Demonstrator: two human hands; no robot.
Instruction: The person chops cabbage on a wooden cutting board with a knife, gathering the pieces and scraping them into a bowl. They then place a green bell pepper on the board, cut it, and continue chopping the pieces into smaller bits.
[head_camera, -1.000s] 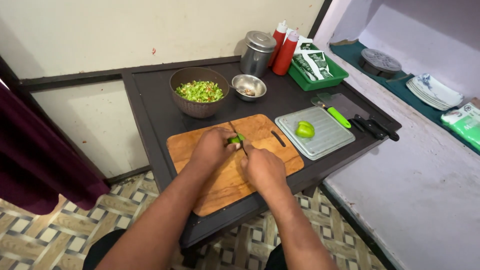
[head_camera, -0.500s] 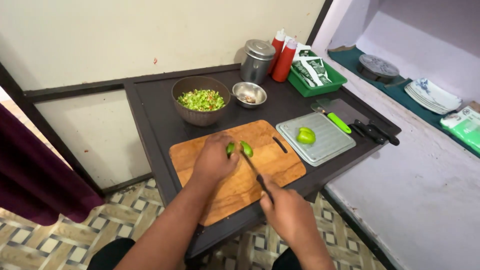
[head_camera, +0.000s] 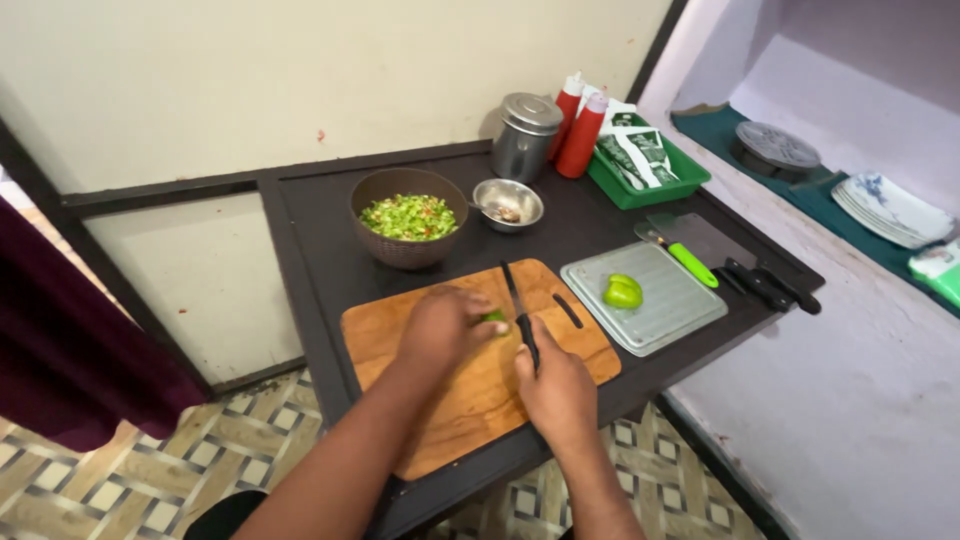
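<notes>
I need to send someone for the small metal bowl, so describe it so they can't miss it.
On the dark table, look behind the wooden cutting board toward the wall. The small shiny steel bowl sits between the larger brown bowl of chopped green vegetables and the lidded steel canister. It is the only low, open metal dish there.

Both my forearms reach forward and slightly inward, bare to the elbow, my left hand (head_camera: 445, 325) curled palm-down with fingers bent and pressing at their tips, my right hand (head_camera: 555, 390) closed in a firm grip, knuckles up, thumb along the top, wrist straight.
</notes>
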